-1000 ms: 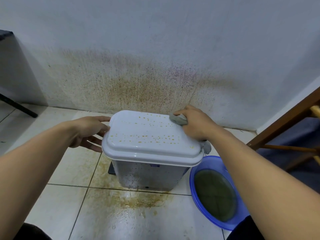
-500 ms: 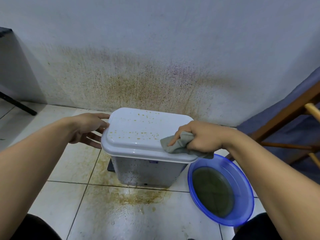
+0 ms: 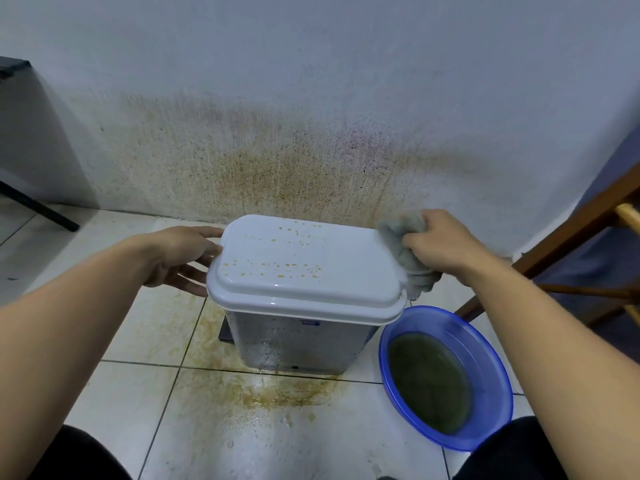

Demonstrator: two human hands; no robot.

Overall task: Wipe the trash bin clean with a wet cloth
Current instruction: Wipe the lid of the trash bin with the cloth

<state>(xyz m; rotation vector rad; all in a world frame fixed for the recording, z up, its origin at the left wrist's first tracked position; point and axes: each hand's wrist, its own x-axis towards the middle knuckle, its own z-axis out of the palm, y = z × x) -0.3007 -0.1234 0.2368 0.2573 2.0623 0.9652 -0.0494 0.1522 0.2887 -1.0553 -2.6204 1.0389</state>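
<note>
1. The right hand (image 3: 441,245) has swept the cloth (image 3: 403,249) from the bin's (image 3: 294,341) near right edge back to its far right corner. Its fingers are curled round the bunched cloth.
2. The right strip of the lid (image 3: 311,244) now looks spotless, so the pass seems to work. Orange specks remain across the middle and left.
3. The left hand (image 3: 183,258) stays at the bin's left side, fingers loosely extended against the rim.
4. The basin (image 3: 498,372) sits unmoved, right of the bin.
</note>
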